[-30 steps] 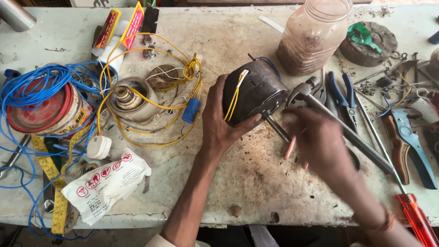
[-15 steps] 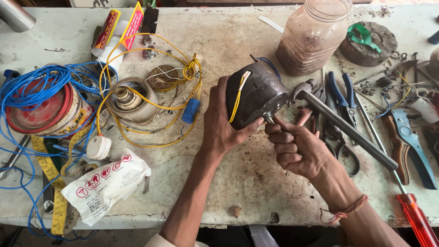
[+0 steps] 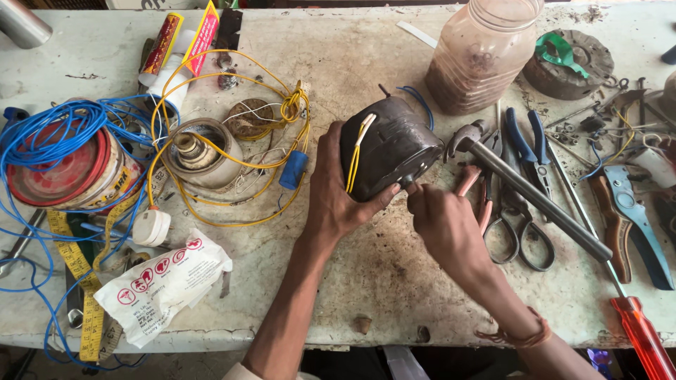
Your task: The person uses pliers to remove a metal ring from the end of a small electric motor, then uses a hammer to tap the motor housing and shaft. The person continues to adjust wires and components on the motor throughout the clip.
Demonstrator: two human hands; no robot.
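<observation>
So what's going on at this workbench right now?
A person is working on a small dark motor housing, tilted up off the worn bench top. The left hand grips its side, beside a yellow-white wire. The right hand pinches at the shaft end on the housing's lower face; what the fingers grip there is too small to tell. A hammer, pliers and scissors lie just to the right, untouched.
</observation>
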